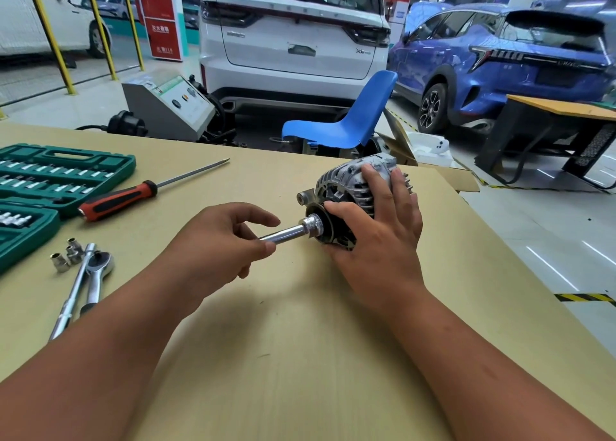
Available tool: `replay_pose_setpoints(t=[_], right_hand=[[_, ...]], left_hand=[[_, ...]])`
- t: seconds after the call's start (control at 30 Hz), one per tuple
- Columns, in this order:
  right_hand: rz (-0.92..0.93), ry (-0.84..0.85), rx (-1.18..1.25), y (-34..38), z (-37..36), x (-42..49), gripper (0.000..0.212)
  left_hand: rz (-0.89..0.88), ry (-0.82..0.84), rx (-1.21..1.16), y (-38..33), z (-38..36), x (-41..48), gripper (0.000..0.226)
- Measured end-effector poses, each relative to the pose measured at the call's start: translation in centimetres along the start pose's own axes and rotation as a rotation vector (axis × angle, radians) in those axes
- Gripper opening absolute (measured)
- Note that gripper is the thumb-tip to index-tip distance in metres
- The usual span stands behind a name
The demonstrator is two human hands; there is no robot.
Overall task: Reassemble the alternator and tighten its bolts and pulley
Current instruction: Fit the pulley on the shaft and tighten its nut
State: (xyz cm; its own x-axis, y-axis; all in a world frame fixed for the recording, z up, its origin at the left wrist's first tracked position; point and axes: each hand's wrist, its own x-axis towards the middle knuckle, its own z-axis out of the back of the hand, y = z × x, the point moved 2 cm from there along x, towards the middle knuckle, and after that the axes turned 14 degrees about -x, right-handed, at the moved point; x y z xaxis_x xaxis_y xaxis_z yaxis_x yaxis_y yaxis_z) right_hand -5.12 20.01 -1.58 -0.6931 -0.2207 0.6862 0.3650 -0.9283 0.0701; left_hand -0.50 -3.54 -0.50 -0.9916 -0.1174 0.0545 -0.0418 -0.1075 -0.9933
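A grey alternator [346,177] lies on its side on the cardboard-covered table [300,357], its black pulley [328,232] facing left toward me. My right hand [383,227] grips the housing from the right, fingers over the top and thumb on the pulley rim. A chrome socket on an extension bar [296,230] sits on the pulley's centre. My left hand [220,240] pinches the near end of that bar between thumb and fingers.
A green socket case [50,177] lies open at the left. A red-and-black screwdriver [133,197] sits beside it. A ratchet and bar [86,280] and three loose sockets [66,255] lie near the left edge. A blue chair [353,120] and parked cars stand beyond.
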Motion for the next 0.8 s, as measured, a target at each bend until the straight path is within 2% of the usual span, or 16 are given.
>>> replay_pose_setpoints(t=[0.13,0.27,0.37,0.47,0.57,0.8], right_hand=[[-0.003,0.011,-0.007,0.06,0.03,0.07,0.046],[-0.004,0.003,-0.003,0.10,0.03,0.04,0.046],[-0.002,-0.005,-0.001,0.04,-0.04,0.04,0.047],[-0.002,-0.009,0.003,0.04,-0.07,0.03,0.048],[-0.002,-0.014,0.004,0.04,-0.08,0.05,0.048],[-0.005,-0.012,-0.005,0.03,-0.19,0.04,0.047]], left_hand=[[0.049,0.016,-0.088,-0.13,-0.12,-0.12,0.022],[0.169,0.066,-0.191,0.02,-0.35,-0.10,0.030],[0.274,0.084,-0.167,0.32,-0.59,-0.09,0.033],[0.307,0.024,-0.098,0.57,-0.56,0.20,0.040],[0.250,-0.015,-0.028,0.55,-0.44,0.43,0.033],[-0.022,-0.092,0.314,-0.08,-0.34,0.10,0.020]])
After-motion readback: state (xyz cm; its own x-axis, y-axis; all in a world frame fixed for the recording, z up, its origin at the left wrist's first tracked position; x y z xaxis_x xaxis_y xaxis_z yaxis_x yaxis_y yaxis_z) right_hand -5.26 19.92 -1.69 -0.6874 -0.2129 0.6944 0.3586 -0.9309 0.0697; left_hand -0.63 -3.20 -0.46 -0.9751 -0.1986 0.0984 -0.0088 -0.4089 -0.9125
